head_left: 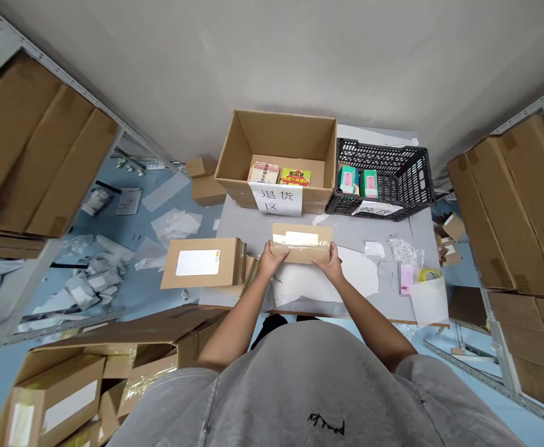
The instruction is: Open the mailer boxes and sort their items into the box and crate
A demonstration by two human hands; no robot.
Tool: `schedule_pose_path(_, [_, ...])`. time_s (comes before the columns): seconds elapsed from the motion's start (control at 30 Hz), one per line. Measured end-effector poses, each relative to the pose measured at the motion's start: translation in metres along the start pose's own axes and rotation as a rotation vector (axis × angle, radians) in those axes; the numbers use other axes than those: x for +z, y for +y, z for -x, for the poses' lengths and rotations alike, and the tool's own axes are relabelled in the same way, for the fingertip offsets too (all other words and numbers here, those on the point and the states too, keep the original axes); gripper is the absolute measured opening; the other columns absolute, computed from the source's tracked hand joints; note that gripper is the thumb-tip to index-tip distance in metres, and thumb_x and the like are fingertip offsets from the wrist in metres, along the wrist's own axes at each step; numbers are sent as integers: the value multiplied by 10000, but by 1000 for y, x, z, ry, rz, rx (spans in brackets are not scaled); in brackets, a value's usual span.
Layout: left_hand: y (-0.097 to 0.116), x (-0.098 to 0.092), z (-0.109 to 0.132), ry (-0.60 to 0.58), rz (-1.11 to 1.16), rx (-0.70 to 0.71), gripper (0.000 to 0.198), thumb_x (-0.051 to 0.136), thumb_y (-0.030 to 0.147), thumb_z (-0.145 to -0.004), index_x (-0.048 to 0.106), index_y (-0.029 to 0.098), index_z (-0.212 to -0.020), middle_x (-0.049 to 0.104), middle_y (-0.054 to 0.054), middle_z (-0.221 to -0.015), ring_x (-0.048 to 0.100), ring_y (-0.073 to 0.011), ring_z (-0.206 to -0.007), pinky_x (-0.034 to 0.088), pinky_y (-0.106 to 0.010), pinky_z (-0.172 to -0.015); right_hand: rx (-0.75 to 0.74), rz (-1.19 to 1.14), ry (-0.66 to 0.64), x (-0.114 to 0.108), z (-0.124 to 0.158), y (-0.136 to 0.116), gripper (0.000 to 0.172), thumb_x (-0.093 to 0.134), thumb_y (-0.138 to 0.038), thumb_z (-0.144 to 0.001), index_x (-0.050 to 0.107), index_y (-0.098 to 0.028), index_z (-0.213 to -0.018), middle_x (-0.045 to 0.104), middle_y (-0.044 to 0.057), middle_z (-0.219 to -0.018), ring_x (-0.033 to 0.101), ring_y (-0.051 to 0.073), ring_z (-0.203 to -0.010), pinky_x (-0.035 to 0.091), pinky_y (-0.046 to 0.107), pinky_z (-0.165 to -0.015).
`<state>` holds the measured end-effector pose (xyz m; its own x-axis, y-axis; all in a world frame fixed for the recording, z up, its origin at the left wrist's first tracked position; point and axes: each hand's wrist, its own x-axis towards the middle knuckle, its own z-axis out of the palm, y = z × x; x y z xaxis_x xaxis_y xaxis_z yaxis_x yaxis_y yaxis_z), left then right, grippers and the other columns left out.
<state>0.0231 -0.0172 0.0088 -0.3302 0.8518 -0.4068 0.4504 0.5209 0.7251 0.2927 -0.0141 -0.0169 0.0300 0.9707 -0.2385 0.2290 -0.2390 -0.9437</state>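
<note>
A small taped cardboard parcel (302, 242) with a white label lies on the grey table (384, 230) in front of me. My left hand (269, 259) grips its left end, fingers curled round the edge. My right hand (330, 262) holds its right end the same way. Beneath my hands lies a white plastic mailer bag (318, 282). A second labelled parcel (202, 263) rests at the table's left edge.
An open cardboard box (276, 158) with a paper sign holds colourful packs at the back. A black plastic crate (384, 177) with small teal boxes stands to its right. Cartons fill shelves on both sides; parcels (67, 385) and wrappers litter the blue floor at left.
</note>
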Motion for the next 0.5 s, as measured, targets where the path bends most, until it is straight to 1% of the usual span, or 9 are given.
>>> schedule_pose_path(0.03, [-1,-2,7,19,-15,-11,805,876,473,-873,537,226,-1560,764,-128,-1409,749,-286,-1258,587,-362,-1031,1,8,-4,-1,9,1,1211,916,-627,-729,337,-184,-1697,496,237,-1691,549,335,-1531,474,504,-1252])
schedule_pose_path(0.1, [0,-9,17,54,-77,-20,709,850,542,-888,610,222,-1474,786,-140,-1354,758,-309,-1228,591,-376,-1004,-12,17,-4,-4,18,-3,1278,932,-644,-694,307,-199,-1716,462,232,-1718,536,344,-1544,474,518,-1254])
schedule_pose_path(0.17, [5,-20,22,59,-168,-25,624,754,668,-929,686,215,-1353,813,-164,-1263,764,-348,-1201,590,-395,-965,-39,5,-18,-8,17,-9,1285,943,-637,-679,306,-206,-1708,475,235,-1708,557,345,-1525,485,522,-1242])
schedule_pose_path(0.2, [9,-25,22,53,-219,-30,625,697,730,-942,716,212,-1292,822,-177,-1214,766,-369,-1186,588,-405,-944,-51,-2,-26,-11,14,-12,1261,950,-620,-675,325,-206,-1689,502,236,-1688,578,343,-1504,489,520,-1236])
schedule_pose_path(0.27, [18,-35,20,34,-320,-46,669,609,816,-943,762,208,-1179,829,-205,-1143,767,-406,-1169,581,-422,-914,-49,-2,-31,-14,9,-17,1155,962,-577,-673,400,-212,-1614,583,224,-1621,626,336,-1450,499,512,-1219])
schedule_pose_path(0.37, [34,-40,9,-18,-445,-100,713,584,862,-914,804,197,-1048,822,-248,-1134,762,-451,-1164,577,-454,-894,23,21,-23,-13,4,-20,932,937,-524,-713,508,-230,-1485,685,177,-1512,690,320,-1360,536,489,-1170])
schedule_pose_path(0.43, [44,-38,2,-50,-480,-161,717,589,847,-914,815,180,-1050,813,-272,-1163,758,-475,-1164,580,-482,-895,94,65,-1,-9,4,-21,815,891,-494,-766,548,-231,-1456,717,154,-1473,714,314,-1317,546,478,-1152])
schedule_pose_path(0.5, [50,-32,-3,-34,-458,-189,703,558,796,-959,810,163,-1132,805,-277,-1199,754,-478,-1179,580,-503,-918,143,135,21,-4,5,-24,740,829,-482,-831,575,-231,-1479,726,133,-1471,714,311,-1319,533,468,-1165])
